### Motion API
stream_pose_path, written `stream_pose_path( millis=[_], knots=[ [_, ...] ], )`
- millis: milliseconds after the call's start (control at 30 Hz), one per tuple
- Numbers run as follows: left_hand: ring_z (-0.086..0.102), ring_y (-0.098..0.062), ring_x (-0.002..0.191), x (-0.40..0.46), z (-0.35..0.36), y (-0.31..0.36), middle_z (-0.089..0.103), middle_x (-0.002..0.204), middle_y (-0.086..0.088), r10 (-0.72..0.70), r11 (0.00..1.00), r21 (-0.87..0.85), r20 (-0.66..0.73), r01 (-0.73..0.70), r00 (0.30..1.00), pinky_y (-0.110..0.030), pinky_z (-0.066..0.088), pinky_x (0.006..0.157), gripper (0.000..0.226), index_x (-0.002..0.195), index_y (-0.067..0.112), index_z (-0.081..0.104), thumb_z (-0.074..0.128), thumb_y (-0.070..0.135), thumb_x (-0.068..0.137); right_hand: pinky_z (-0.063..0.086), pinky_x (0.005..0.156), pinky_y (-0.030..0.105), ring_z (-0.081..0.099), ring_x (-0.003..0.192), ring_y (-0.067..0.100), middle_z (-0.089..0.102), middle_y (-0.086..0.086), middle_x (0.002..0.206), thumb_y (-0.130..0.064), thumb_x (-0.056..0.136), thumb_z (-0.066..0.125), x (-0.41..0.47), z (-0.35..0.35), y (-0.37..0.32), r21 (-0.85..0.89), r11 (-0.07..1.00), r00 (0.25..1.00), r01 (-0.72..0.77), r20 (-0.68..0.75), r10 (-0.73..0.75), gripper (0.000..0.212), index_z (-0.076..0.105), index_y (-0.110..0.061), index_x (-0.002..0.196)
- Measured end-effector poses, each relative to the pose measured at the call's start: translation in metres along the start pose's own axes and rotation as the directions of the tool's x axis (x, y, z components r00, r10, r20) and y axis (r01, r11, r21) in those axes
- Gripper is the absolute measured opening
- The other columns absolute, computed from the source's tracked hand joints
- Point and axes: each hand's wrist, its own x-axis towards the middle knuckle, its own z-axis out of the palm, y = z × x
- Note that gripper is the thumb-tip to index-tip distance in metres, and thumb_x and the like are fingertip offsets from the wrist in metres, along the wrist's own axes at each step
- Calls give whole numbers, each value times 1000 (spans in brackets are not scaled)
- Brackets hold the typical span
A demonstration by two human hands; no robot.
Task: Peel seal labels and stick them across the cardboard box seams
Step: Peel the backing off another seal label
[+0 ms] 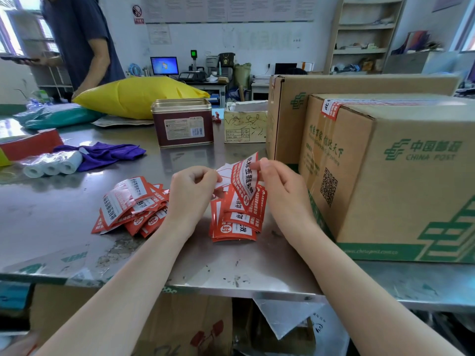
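Left hand (194, 192) fingers pinch white backing, largely hidden behind it; right hand (279, 182) fingers pinch the seal label (244, 179), just beside the cardboard box (401, 181), whose right side is cut off.

The room was brightly and evenly lit, daylight blowing out the window (10, 34) at upper left. The steel table (64, 217) carried soft glare and faint reflections. Wide-angle bending curved the frame's edges, and the far shelves (365, 37) looked slightly soft.
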Motion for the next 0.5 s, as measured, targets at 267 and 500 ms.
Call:
stream_pose_path(
  millis=[267, 500],
  knots=[
    [58, -3, 80, 5, -1, -2, 61, 79, 17, 62, 998, 20, -157, -60, 986, -34, 54, 80, 21, 85, 21, 69, 49, 14, 91, 46, 81, 7, 55, 108, 5, 55, -3, 125, -29, 96, 42, 4, -4, 2, 33, 998, 987, 51, -152, -45, 33, 56, -15, 124],
    [50, -18, 119, 5, 1, -3, 51, 135, 5, -31, 999, 29, -71, 33, 997, -27, 43, 90, 40, 132, 19, 53, 43, 27, 94, 40, 81, 2, 50, 114, 5, 51, -3, 129, -24, 97, 41, 7, -6, 5, 23, 997, 972, 76, -223, -69, 31, 53, -16, 125]
  ],
)
